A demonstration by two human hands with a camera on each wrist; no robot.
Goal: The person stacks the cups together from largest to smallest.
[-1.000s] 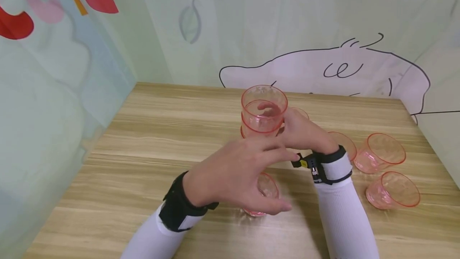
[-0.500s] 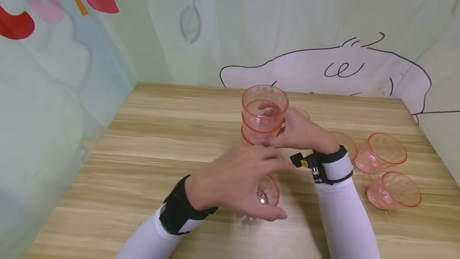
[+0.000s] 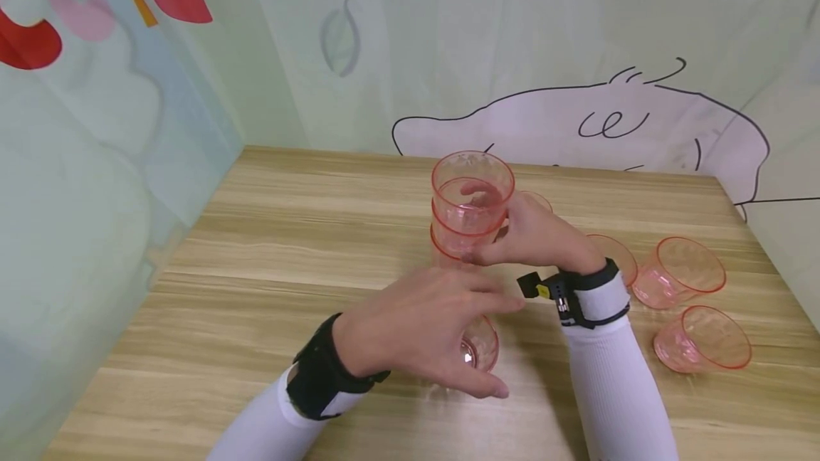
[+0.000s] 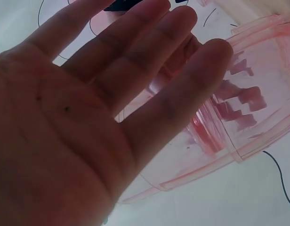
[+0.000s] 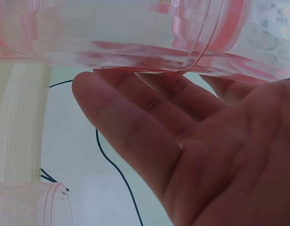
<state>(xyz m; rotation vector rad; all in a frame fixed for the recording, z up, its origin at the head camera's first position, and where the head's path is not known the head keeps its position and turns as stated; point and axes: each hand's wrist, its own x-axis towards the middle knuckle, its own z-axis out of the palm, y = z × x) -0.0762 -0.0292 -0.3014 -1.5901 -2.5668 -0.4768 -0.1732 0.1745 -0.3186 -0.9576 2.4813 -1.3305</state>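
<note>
A stack of clear pink tumblers with red rims stands upright near the middle of the table. My right hand grips it from the right side, fingers behind and thumb at the front. Seen from the right wrist, the fingers reach up against the stacked tumblers. My left hand hovers in front of the stack with fingers spread, holding nothing. Beneath it a single tumbler on the table is partly hidden. The left wrist view has the open palm beside the stack.
Single pink tumblers stand to the right: one at the far right, one nearer me. Another tumbler is partly behind my right wrist, and one more rim shows behind that hand. A printed cloth hangs behind the wooden table.
My left hand has drawn slightly down and toward me, away from the stack, uncovering its lower part. The right hand stays in place on the tumblers.
</note>
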